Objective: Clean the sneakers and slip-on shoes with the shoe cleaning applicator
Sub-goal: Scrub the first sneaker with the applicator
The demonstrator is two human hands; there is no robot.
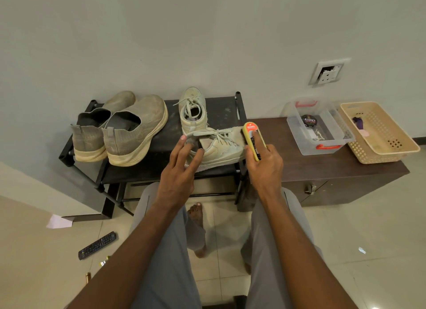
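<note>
Your right hand (265,163) curls its fingers round the yellow shoe cleaning applicator (250,130), which touches the toe of a sneaker (221,145). That sneaker lies on its side on the black shoe rack (221,110). Your left hand (179,170) rests straight fingers on its heel end. The slip-on shoes (129,129) sit further left

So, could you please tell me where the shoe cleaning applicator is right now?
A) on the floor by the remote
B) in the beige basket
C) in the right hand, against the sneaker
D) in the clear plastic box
C: the right hand grips the applicator against the toe end of the sneaker on the rack.
</note>
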